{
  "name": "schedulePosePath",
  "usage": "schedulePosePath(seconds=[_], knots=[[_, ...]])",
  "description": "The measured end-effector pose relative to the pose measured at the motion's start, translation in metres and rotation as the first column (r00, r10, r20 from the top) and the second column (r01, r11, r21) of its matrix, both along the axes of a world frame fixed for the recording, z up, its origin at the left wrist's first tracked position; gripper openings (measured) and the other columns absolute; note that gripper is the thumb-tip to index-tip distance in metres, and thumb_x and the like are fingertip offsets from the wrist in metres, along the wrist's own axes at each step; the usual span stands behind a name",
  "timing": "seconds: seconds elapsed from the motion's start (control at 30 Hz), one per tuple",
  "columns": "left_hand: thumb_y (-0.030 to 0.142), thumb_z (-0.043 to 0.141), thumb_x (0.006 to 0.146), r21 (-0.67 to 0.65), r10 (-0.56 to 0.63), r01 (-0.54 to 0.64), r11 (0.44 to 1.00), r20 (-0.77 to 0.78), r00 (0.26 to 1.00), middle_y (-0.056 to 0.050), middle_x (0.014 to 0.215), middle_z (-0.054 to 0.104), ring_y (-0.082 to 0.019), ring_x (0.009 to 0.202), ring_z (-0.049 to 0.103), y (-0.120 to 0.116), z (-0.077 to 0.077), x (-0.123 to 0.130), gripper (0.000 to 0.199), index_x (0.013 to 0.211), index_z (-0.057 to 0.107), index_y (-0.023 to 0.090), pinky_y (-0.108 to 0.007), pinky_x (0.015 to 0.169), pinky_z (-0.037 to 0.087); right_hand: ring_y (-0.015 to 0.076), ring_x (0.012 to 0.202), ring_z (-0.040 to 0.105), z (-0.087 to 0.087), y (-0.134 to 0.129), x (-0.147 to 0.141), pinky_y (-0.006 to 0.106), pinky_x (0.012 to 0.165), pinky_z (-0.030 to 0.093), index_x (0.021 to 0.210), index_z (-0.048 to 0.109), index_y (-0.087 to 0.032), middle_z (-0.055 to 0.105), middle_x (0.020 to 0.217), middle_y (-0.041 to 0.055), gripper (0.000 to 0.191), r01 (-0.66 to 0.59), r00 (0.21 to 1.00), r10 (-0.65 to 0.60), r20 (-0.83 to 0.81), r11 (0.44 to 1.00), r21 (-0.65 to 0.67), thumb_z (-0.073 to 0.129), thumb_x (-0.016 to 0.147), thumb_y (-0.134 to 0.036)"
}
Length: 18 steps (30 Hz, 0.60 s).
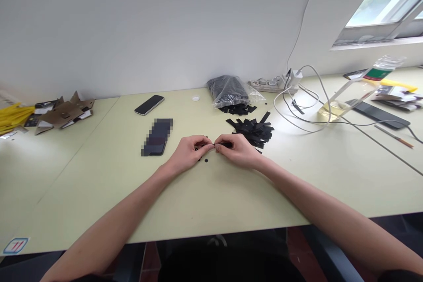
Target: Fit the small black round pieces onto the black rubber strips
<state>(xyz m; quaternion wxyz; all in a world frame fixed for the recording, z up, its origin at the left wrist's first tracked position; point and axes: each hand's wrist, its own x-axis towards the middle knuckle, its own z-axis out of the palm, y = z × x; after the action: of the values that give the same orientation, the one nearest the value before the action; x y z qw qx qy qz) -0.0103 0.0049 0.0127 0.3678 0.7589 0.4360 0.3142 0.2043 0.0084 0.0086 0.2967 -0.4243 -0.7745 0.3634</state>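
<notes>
My left hand (190, 153) and my right hand (237, 150) meet fingertip to fingertip just above the table, both closed in a pinch. A short black strip (227, 144) shows beneath the fingers of my right hand, its far end hidden. Whatever lies between my left thumb and finger is too small and covered to name. Small black discs lie by my left hand; one round black disc (206, 160) is on the tabletop just below the fingertips. A loose heap of black strips (254, 132) lies beyond my right hand.
Behind the heap sits a clear plastic bag (229, 90) of black pieces. Two phones, one a grey-edged phone (149, 105), lie left. A tilted bottle (358, 88), white cables (280, 110) and a power strip (271, 84) occupy the right. Torn cardboard (66, 112) is far left.
</notes>
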Motion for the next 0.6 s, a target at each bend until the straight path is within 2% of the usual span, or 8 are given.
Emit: schedulePosePath(seconds=[0.2, 0.43, 0.6], knots=[[0.039, 0.056, 0.096, -0.003, 0.011, -0.011, 1.000, -0.005, 1.000, -0.003, 0.089, 0.074, -0.017, 0.076, 0.062, -0.001, 0.000, -0.001, 0.027, 0.093, 0.075, 0.021, -0.027, 0.065, 0.046, 0.0186, 0.082, 0.066, -0.002, 0.002, 0.000, 0.030, 0.071, 0.048, 0.093, 0.072, -0.020, 0.075, 0.094, 0.0042, 0.020, 0.033, 0.999, -0.033, -0.023, 0.999, -0.010, 0.056, 0.094, -0.032], [0.030, 0.058, 0.091, 0.087, 0.050, -0.043, 0.995, -0.080, 0.996, -0.002, 0.086, 0.072, -0.015, 0.075, 0.062, 0.002, -0.006, 0.000, 0.017, 0.091, 0.072, 0.020, -0.025, 0.064, 0.047, 0.0180, 0.081, 0.066, -0.003, 0.002, -0.001, 0.030, 0.073, 0.048, 0.091, 0.073, -0.020, 0.075, 0.092, 0.0045, 0.021, 0.010, 0.999, -0.010, -0.042, 1.000, 0.011, 0.056, 0.094, -0.032], [0.035, 0.059, 0.093, 0.142, 0.149, -0.131, 0.981, -0.122, 0.981, -0.003, 0.085, 0.073, -0.017, 0.076, 0.064, 0.010, -0.001, -0.010, 0.021, 0.088, 0.072, 0.020, -0.026, 0.065, 0.047, 0.0173, 0.080, 0.065, -0.003, 0.003, 0.000, 0.030, 0.070, 0.048, 0.088, 0.071, -0.020, 0.073, 0.090, 0.0038, 0.019, 0.062, 0.996, -0.062, -0.058, 0.998, 0.008, 0.056, 0.092, -0.030]])
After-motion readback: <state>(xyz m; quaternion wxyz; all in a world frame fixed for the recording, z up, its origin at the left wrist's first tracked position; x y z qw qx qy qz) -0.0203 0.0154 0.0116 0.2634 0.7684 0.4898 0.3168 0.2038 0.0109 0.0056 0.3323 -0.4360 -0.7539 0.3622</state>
